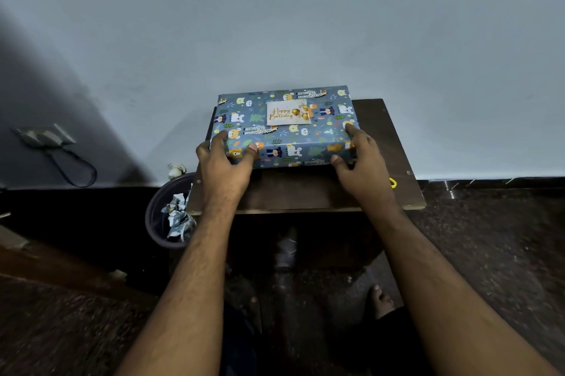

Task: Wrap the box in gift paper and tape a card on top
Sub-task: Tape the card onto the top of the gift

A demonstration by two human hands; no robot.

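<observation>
Wrapped box [284, 127] sits on desk [305, 192], birthday card [288, 112] on top. Left hand [224, 161] and right hand [362, 161] each grip a near corner, thumbs on front face.

Box [284, 127]: sat on table [305, 192], at its 12 o'clock edge.
Card [287, 112]: lay on box top.
Bin [166, 213]: stood at table's 9 o'clock.

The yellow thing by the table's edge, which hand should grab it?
The right hand, probably. The yellow thing peeks out just beside that wrist at the table's right side, while the left hand grips the far corner of the wrapped box.
</observation>
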